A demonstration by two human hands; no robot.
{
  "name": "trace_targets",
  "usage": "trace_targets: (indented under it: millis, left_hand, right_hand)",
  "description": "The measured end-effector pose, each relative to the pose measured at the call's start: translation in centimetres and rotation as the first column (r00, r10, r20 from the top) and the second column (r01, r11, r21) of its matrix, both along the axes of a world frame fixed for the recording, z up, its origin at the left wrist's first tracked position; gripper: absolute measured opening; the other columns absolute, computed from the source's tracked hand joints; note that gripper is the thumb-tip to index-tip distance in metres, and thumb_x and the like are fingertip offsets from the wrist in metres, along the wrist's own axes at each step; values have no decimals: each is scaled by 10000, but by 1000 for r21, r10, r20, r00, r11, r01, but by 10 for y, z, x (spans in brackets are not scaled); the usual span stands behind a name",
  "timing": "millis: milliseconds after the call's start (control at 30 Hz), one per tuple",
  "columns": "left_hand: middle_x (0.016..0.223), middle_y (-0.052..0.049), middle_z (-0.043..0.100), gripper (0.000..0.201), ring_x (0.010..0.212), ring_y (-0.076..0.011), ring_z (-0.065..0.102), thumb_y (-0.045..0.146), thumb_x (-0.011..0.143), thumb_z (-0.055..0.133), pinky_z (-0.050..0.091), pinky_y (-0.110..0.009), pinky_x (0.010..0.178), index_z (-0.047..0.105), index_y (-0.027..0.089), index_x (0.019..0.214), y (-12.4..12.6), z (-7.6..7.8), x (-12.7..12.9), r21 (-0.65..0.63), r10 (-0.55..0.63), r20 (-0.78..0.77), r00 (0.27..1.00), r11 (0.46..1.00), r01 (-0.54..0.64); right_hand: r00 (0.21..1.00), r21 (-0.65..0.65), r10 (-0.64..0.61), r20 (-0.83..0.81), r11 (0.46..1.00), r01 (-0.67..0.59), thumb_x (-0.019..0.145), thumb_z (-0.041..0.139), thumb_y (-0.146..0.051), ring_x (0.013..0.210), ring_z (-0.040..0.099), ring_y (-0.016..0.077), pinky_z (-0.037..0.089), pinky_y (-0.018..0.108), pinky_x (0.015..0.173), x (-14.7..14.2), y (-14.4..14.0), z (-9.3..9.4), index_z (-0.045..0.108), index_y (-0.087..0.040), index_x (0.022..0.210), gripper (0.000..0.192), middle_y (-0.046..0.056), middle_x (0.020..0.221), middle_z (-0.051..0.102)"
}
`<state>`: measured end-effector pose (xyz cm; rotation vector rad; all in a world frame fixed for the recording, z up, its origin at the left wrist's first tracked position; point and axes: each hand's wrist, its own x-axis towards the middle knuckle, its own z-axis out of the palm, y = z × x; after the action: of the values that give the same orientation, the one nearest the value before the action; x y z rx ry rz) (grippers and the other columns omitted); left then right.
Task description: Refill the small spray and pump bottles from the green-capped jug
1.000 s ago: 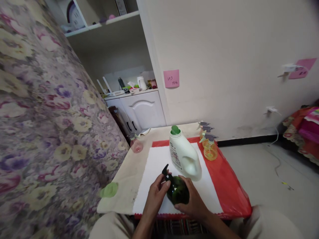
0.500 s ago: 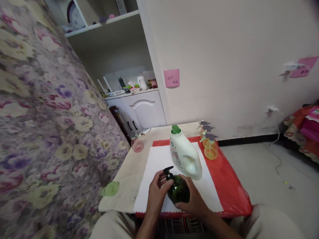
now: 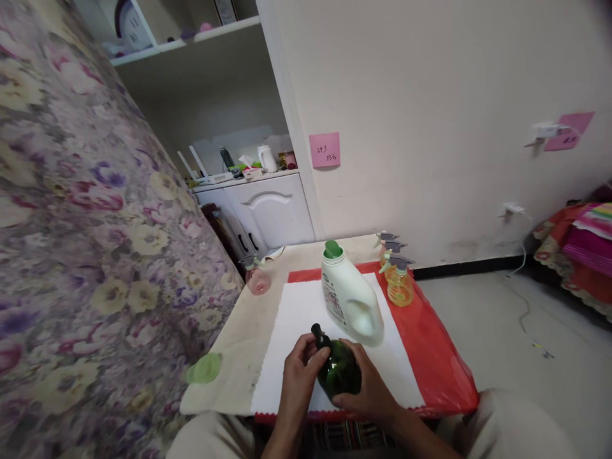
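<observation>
A dark green pump bottle (image 3: 343,371) is tilted to the left near the front of the white sheet. My right hand (image 3: 373,389) wraps round its body from the right. At its neck, my left hand (image 3: 297,376) pinches the black pump top (image 3: 321,338) between thumb and fingers. The pump's spout is hard to make out from this angle. Just behind the hands stands a large pale detergent jug (image 3: 351,296) without a cap, a green spout showing in its mouth. Part of the left fingers is hidden behind the pump.
Several orange spray bottles (image 3: 400,290) line the table's right side on red cloth (image 3: 437,363). A pink spray bottle (image 3: 258,280) stands at the left, and a light green cup (image 3: 205,368) lies near the front-left edge. The flowered curtain (image 3: 119,255) borders the left side.
The pump top has turned in my left fingers: its spout pointed right before and no longer shows sideways. My right hand keeps its hold on the body. The view has shifted slightly.
</observation>
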<state>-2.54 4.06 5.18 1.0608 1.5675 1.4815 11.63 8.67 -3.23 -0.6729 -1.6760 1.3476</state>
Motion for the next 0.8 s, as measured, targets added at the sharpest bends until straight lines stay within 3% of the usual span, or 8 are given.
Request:
trace_targets:
  millis: [67, 133, 300, 533, 667, 733, 800]
  left_hand:
    - [1091, -70, 710, 434, 1050, -250, 625, 352, 703, 723, 473, -341, 910, 642, 194, 1100, -1, 1, 1, 16, -64, 80, 995, 998, 62]
    - [1184, -77, 676, 516, 1114, -245, 597, 337, 694, 737, 459, -334, 939, 603, 204, 1174, -1, 2, 2, 43, -52, 125, 991, 998, 47]
    - [906, -32, 734, 355, 904, -210, 662, 329, 678, 757, 498, -301, 831, 650, 185, 984, 1, -3, 3, 39, 60, 94, 994, 997, -64]
    - [1178, -85, 682, 463, 1155, -242, 576, 327, 685, 739, 439, -340, 984, 631, 181, 1112, -1, 4, 8, 54, 18, 147, 989, 998, -26]
    - [961, -58, 735, 417, 963, -238, 657, 341, 629, 788, 489, -341, 891, 643, 173, 982, 0, -6, 7, 15, 128, 87, 988, 991, -130]
    - [955, -64, 738, 395, 965, -248, 658, 364, 661, 761, 490, -357, 891, 647, 170, 986, 1, -9, 4, 10, 66, 99, 993, 998, -68]
    - [1080, -88, 718, 442, 1084, -260, 616, 364, 684, 739, 463, -366, 946, 636, 174, 1069, 2, -9, 2, 24, -14, 137, 990, 1000, 11]
  right_hand:
    - [1000, -6, 2, -6, 1000, -2, 516, 730, -95, 1202, 472, 286, 375, 450, 1038, 0, 0, 1, 375, -249, 1310, 884, 69, 1266, 500]
    - [1000, -6, -1, -9, 1000, 1, 515, 731, -94, 1207, 468, 286, 370, 452, 1042, 0, 0, 2, 372, -247, 1315, 890, 72, 1268, 495]
    - [1000, -15, 0, -18, 1000, 0, 510, 726, -89, 1208, 469, 286, 369, 447, 1043, 0, 1, -2, 373, -250, 1316, 894, 63, 1271, 497]
    - [1000, 9, -1, -18, 1000, 1, 516, 715, -81, 1182, 486, 276, 391, 442, 1025, 0, 0, -1, 372, -244, 1315, 885, 65, 1253, 502]
    - [1000, 6, -3, -24, 1000, 3, 511, 719, -84, 1189, 484, 288, 383, 456, 1029, 0, 0, 0, 377, -247, 1311, 885, 69, 1254, 507]
    - [998, -1, 20, -54, 1000, -20, 513, 723, -91, 1192, 485, 289, 384, 458, 1028, 1, 0, 0, 378, -250, 1310, 883, 68, 1261, 511]
    - [996, -12, 47, -78, 999, -48, 523, 725, -100, 1191, 489, 289, 390, 463, 1023, 1, 0, 1, 374, -253, 1313, 878, 69, 1268, 513]
